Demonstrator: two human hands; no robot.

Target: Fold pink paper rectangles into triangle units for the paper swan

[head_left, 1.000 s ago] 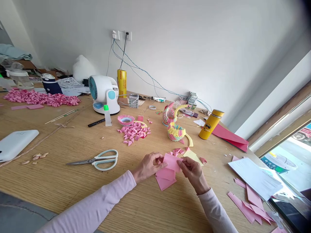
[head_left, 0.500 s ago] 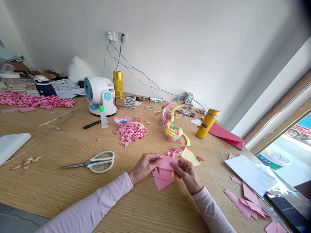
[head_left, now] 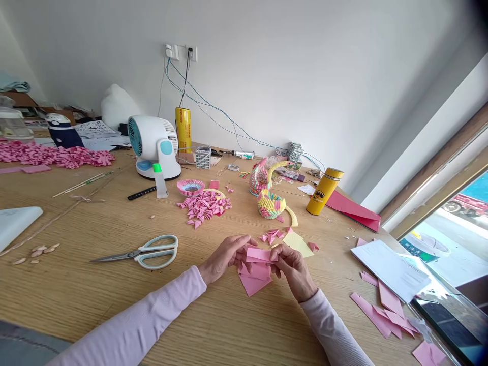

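My left hand and my right hand both pinch a small pink paper piece, folded into a narrow strip, just above the wooden table. Under it lie more pink paper rectangles. Beyond my hands sit small folded pink triangles and a yellow paper piece. Scissors lie to the left of my left hand.
A pile of folded pink triangles, a small pink paper bowl, colourful modular paper figures, a yellow flask, a white desk fan and a black marker stand farther back. Pink strips and white sheets lie at right.
The pink piece has gone from a broad sheet held up to a narrow folded strip between my fingers. My hands drew closer together and the view shifted slightly.
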